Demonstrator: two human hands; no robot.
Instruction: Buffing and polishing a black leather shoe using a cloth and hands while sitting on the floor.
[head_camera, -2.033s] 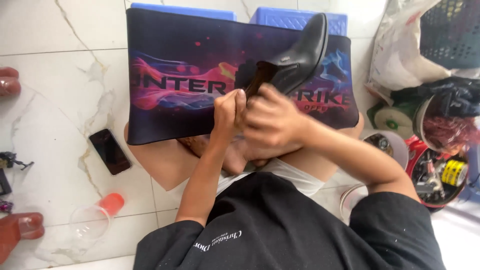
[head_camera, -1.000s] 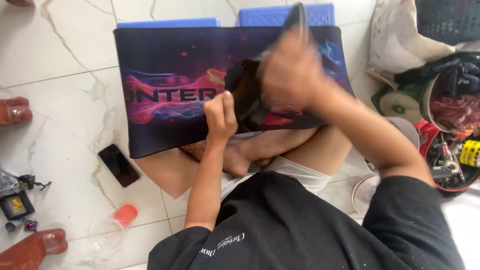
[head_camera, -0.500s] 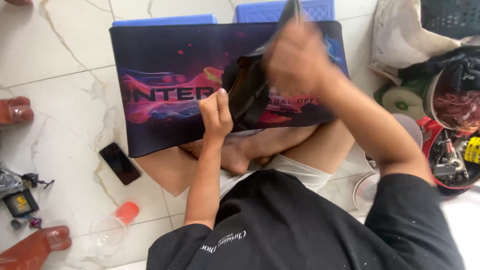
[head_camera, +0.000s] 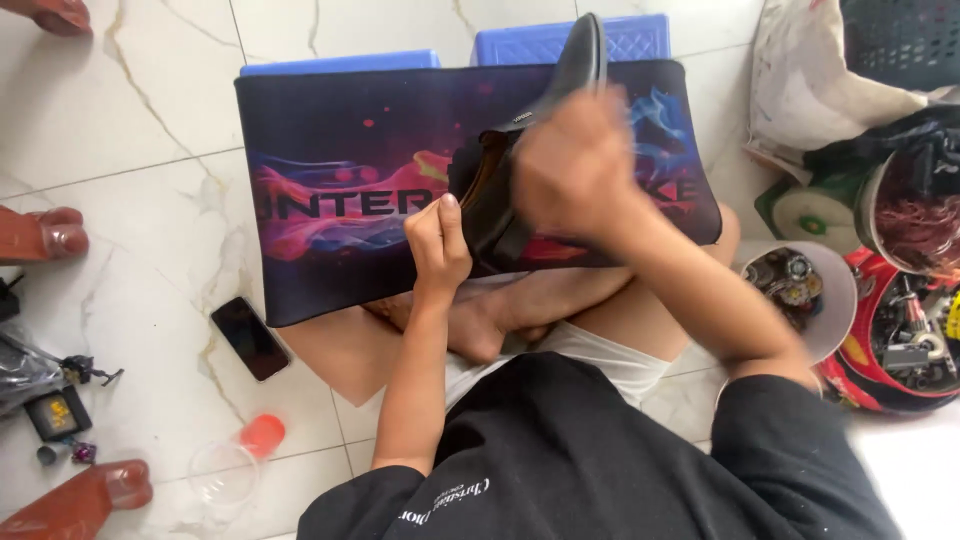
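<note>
Over the mat (head_camera: 330, 150), both hands still closed on the shoe (head_camera: 520, 150), right hand (head_camera: 575, 165) now lower.

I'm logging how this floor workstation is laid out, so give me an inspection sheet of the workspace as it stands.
Surface: dark printed mat across the lap, on white marble floor.
Job's things: black leather shoe tilted over the mat.
Hands: left hand grips the shoe's heel opening; right hand, blurred, lies against the shoe's side.
Clutter: black phone; clear cup with orange cap; small dark gadget; tubs of small parts.
Cables: nothing seen.
Surroundings: blue stools under the mat; white bag.
</note>
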